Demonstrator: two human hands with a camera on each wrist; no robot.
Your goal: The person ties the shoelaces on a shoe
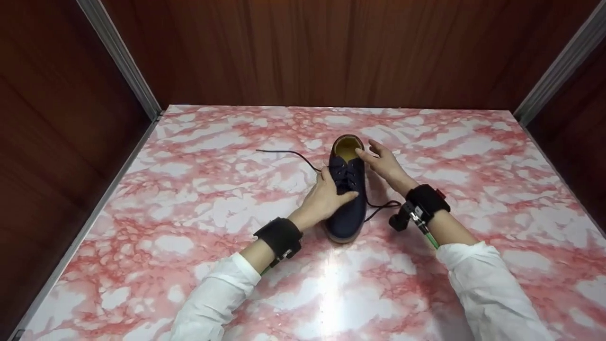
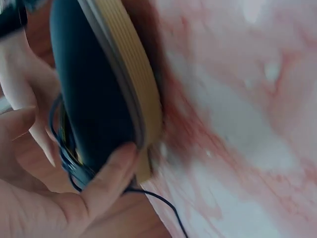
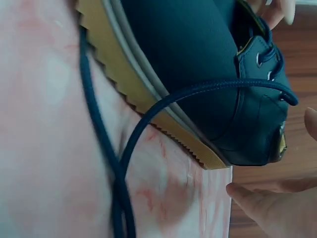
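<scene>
A dark navy lace-up shoe stands on the marbled surface, heel away from me, with a tan sole. Across its front half lies my left hand: an extended finger touches the side, while the thumb is stretched over the top, seemingly off the leather. Beside the heel opening is my right hand, fingers spread. In the right wrist view, its fingers are apart from the shoe. One loose shoelace trails left; the other lace end loops out on the right.
The pink and white marbled tabletop extends around the shoe. Brown wood-grain panels enclose it at the back and sides, with grey metal posts at the corners. Black straps carrying the cameras are on both wrists.
</scene>
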